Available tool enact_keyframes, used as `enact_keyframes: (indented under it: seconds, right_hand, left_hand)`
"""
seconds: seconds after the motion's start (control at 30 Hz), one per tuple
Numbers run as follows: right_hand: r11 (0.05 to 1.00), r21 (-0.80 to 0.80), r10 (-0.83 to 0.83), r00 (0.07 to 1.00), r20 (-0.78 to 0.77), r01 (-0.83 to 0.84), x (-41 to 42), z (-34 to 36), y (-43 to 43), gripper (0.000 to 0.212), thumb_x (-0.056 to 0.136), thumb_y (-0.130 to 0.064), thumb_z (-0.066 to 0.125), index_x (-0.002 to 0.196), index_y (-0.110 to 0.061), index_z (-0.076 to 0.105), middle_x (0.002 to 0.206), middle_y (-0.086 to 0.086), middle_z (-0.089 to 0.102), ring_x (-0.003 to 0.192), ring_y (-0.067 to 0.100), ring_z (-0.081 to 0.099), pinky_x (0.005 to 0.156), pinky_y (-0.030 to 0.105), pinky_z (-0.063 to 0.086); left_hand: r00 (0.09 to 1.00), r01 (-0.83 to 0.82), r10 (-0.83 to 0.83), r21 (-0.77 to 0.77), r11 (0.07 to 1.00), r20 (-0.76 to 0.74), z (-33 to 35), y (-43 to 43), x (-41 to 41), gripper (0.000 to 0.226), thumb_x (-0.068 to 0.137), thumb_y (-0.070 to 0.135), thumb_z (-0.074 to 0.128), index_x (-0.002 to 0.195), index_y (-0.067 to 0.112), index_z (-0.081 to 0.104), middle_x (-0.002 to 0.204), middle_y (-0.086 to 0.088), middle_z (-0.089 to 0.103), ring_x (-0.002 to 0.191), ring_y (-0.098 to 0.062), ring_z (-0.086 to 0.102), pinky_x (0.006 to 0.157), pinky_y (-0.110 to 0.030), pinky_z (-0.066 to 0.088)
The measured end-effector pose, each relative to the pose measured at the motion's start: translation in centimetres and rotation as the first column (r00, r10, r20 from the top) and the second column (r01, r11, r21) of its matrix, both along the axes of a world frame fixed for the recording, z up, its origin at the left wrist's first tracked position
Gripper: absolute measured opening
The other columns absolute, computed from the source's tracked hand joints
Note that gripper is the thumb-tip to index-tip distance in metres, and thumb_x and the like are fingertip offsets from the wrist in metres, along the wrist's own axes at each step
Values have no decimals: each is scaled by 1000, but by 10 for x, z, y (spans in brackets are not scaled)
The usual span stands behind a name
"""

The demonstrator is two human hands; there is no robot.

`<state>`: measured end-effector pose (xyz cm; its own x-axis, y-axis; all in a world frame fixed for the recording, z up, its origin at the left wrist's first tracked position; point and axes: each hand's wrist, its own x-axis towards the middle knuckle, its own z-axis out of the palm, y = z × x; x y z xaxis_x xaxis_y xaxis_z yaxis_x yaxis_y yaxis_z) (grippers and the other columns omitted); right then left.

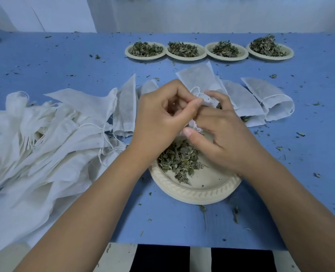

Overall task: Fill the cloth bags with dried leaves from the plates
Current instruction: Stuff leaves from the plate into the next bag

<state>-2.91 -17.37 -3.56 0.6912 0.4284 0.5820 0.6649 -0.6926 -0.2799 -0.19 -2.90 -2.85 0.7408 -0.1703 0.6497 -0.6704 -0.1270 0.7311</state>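
Observation:
A small white cloth bag (198, 79) is held over a beige plate (198, 190) that carries a heap of dried leaves (179, 159). My left hand (158, 118) pinches the bag's mouth and drawstring from the left. My right hand (219, 130) grips the mouth from the right, thumb toward the left hand. The bag's opening is mostly hidden behind my fingers. Several more plates of dried leaves (184, 50) stand in a row at the back.
A loose pile of empty cloth bags (45, 138) lies to the left. Several flat bags (268, 97) lie to the right of my hands. Leaf crumbs are scattered over the blue table (310, 163). The table's front edge runs along the bottom.

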Motion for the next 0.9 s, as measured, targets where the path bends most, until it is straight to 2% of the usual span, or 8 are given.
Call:
enact_keyframes:
  seconds: [0.1,0.17,0.27,0.33,0.5,0.63,0.77,0.9]
  right_hand:
    - [937,347,-8,994,107,-30,-2,11,-12,31,92,-17,46,72,-10,69,85,-5,69,91,12,66,108,41,31]
    - [891,452,12,997,71,-43,-4,18,-22,36,91,-14,49,58,-12,63,69,-1,68,75,13,66,95,40,42]
    - [953,301,158,917,-367,-43,-3,22,-23,23,82,-17,70,62,-8,66,71,1,67,72,17,62,80,37,49]
    - [986,141,155,839,-522,-95,-2,16,-15,13,74,-14,79,69,-11,68,78,-3,66,77,17,60,80,39,49]
    - [982,173,163,824,-542,-81,0,9,-8,5,81,-10,73,82,-15,73,88,-10,68,81,9,61,82,35,50]
    - [982,-11,138,766,-628,-186,1,7,-7,41,74,-24,80,113,-26,66,113,-8,60,103,10,53,91,24,44]
    - [990,1,115,784,-610,-144,1,7,-5,19,76,-10,77,91,-21,72,96,-13,66,96,2,58,92,30,45]
    - [985,170,135,810,-571,-44,2,11,-12,13,76,-4,77,82,-16,74,88,-5,71,89,16,66,88,40,51]
  left_hand:
    - [992,-130,130,-92,987,-9,1,2,4,24,89,9,69,75,24,57,55,13,54,48,3,46,50,-8,35]
    - [978,-206,199,-189,960,-57,1,5,9,23,89,10,68,74,23,57,55,15,54,48,2,45,50,-11,36]
    - [967,-252,238,-231,940,-86,3,5,11,24,89,12,68,72,23,56,56,14,54,50,1,45,53,-14,38]
    - [970,-242,228,-228,943,-87,3,4,10,24,89,12,69,72,23,56,55,16,54,49,1,45,52,-13,37]
    - [973,-225,208,-223,948,-97,3,5,9,23,89,12,69,72,22,56,55,14,54,48,1,44,51,-14,37]
    - [976,-210,193,-212,955,-100,3,4,8,25,89,10,68,72,22,56,54,15,52,49,3,44,53,-12,36]
    - [977,-204,186,-209,956,-101,3,4,8,25,89,10,68,71,22,56,52,16,52,48,2,43,52,-11,35]
    - [976,-213,195,-216,953,-101,3,5,9,24,90,11,68,72,22,56,53,17,53,48,1,44,52,-14,36]
